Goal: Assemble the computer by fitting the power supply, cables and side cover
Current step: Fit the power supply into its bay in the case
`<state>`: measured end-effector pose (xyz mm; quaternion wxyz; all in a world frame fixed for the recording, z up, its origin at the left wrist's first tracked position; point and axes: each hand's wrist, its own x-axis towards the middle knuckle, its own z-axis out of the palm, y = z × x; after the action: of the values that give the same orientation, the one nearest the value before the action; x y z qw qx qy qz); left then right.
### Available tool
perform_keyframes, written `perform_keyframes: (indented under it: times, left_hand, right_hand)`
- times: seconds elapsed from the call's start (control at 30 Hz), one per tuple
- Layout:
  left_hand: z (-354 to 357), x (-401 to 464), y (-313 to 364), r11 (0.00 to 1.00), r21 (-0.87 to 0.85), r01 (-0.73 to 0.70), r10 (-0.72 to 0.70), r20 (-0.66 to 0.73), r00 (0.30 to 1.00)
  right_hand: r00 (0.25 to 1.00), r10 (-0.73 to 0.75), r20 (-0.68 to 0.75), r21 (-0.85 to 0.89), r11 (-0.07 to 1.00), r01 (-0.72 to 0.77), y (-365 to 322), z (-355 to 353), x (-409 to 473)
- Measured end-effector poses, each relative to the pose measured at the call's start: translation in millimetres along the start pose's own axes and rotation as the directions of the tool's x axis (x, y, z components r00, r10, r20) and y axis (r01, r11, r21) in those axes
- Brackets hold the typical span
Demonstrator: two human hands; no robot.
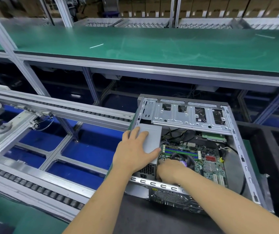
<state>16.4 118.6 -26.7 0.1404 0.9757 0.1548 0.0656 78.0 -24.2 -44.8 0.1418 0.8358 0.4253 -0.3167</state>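
While open, case (240, 146) holds power supply (152, 137) | motherboard (209, 162)

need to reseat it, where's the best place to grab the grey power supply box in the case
Probably from above, across its flat top: the power supply lies level in the case's left corner, its sides walled in. The left hand already rests there, thumb on the inner edge.

An open grey metal computer case (236, 137) is laid on its side right of a roller conveyor of aluminium rails (50, 105), with a long green-topped workbench (152, 46) behind both. Inside the case, a grey box-shaped power supply (152, 137) is seated in the left part, a green motherboard (209, 164) to its right, and a perforated steel drive cage (186, 114) behind them. The left hand (135, 152) is rested on the power supply; the right hand (170, 169) is placed just right of it, over the motherboard.
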Motion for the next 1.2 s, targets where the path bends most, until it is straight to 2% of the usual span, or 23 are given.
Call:
perform_keyframes:
  times: [0.2, 0.27, 0.33, 0.37, 0.4, 0.43, 0.47, 0.5, 0.53, 0.6, 0.63, 0.7, 0.77, 0.83, 0.9, 1.07, 1.2]
  left_hand:
    - [-2, 0, 1, 1.0, 0.002, 0.004, -0.004, 0.018, 1.0]
    - [-3, 0, 1, 1.0, -0.011, 0.004, -0.003, 0.025, 1.0]
    - [-4, 0, 1, 0.998, -0.056, 0.001, 0.0, 0.023, 1.0]
    - [-5, 0, 1, 0.995, -0.097, 0.004, -0.002, 0.02, 1.0]
    - [-5, -1, 1, 0.989, -0.144, 0.009, -0.007, 0.014, 1.0]
    - [-6, -1, 1, 0.981, -0.193, 0.013, -0.013, 0.002, 1.0]
    - [-7, -2, 1, 0.971, -0.239, 0.017, -0.022, -0.015, 1.0]
    - [-9, -3, 2, 0.959, -0.281, 0.023, -0.034, -0.036, 0.999]
    - [-10, -3, 2, 0.948, -0.317, 0.026, -0.046, -0.057, 0.997]
    - [-13, -5, 3, 0.924, -0.382, 0.022, -0.064, -0.098, 0.993]
    - [-14, -6, 3, 0.909, -0.417, 0.024, -0.079, -0.115, 0.99]
    - [-14, -7, 3, 0.875, -0.483, 0.041, -0.124, -0.141, 0.982]
    - [-14, -7, 3, 0.865, -0.5, 0.054, -0.151, -0.155, 0.976]
    - [-14, -7, 4, 0.872, -0.485, 0.062, -0.151, -0.147, 0.978]
    - [-15, -7, 5, 0.874, -0.481, 0.073, -0.155, -0.133, 0.979]
    - [-19, -9, 6, 0.865, -0.488, 0.115, -0.191, -0.11, 0.975]
    - [-18, -8, 6, 0.892, -0.426, 0.152, -0.206, -0.082, 0.975]
  right_hand:
    - [1.0, -0.003, 0.013, 0.019, 1.0, 0.003, -2, -4, -5]
    - [0.998, 0.009, -0.068, 0.141, 0.99, 0.0, -1, 1, -9]
    - [0.96, 0.131, -0.246, 0.405, 0.914, -0.021, 7, 6, -16]
    - [0.899, 0.225, -0.376, 0.509, 0.861, -0.003, 11, 7, -19]
    - [0.79, 0.317, -0.525, 0.571, 0.82, 0.05, 14, 6, -23]
    - [0.665, 0.367, -0.651, 0.591, 0.794, 0.14, 16, 3, -26]
    - [0.58, 0.358, -0.732, 0.57, 0.788, 0.232, 18, -6, -28]
    - [0.594, 0.288, -0.751, 0.534, 0.794, 0.29, 19, -17, -29]
    - [0.685, 0.18, -0.706, 0.503, 0.808, 0.306, 18, -29, -29]
    - [0.876, 0.011, -0.482, 0.395, 0.895, 0.206, 16, -54, -26]
    - [0.931, -0.013, -0.366, 0.325, 0.935, 0.141, 15, -65, -23]
    - [0.982, 0.009, -0.187, 0.189, 0.982, 0.027, 9, -78, -17]
    - [0.993, 0.028, -0.117, 0.113, 0.993, -0.014, -1, -84, -7]
    - [0.993, 0.021, -0.116, 0.125, 0.992, -0.006, -10, -87, -1]
    - [0.99, 0.033, -0.137, 0.151, 0.988, -0.013, -12, -87, 1]
    - [0.961, 0.03, -0.275, 0.072, 0.997, -0.01, -5, -74, 1]
    - [0.959, 0.024, -0.281, 0.073, 0.997, -0.003, -1, -72, 5]
